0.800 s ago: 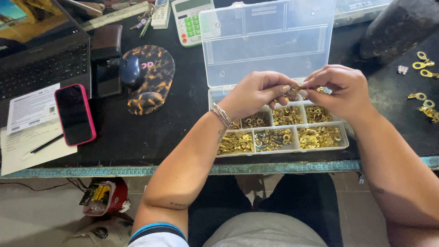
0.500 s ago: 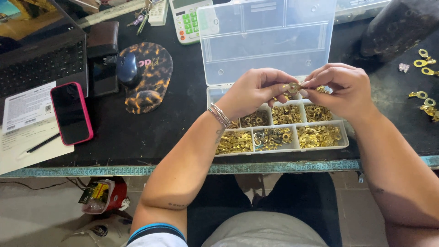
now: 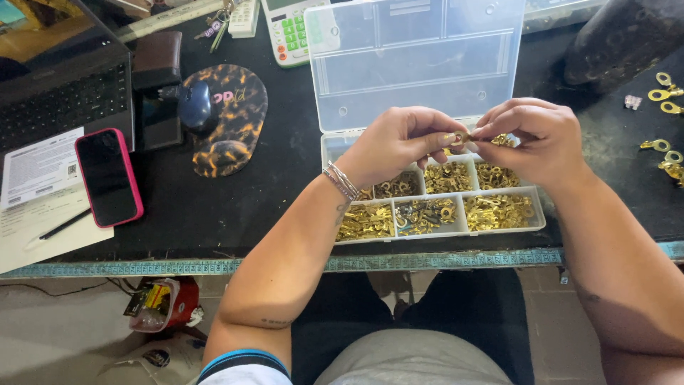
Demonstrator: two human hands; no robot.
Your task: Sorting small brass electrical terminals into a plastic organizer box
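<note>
Both hands meet over the clear compartment box [image 3: 434, 214] at the desk's front edge — the left hand [image 3: 395, 142] and right hand [image 3: 531, 139] each pinch one end of a small brass fitting [image 3: 463, 137], held above the tray probably so a dropped piece falls back in. Six compartments of brass parts show. One pink-cased phone [image 3: 108, 177] lies toward the left edge — and one mouse [image 3: 194, 104] on its tortoiseshell pad [image 3: 231, 117].
</note>
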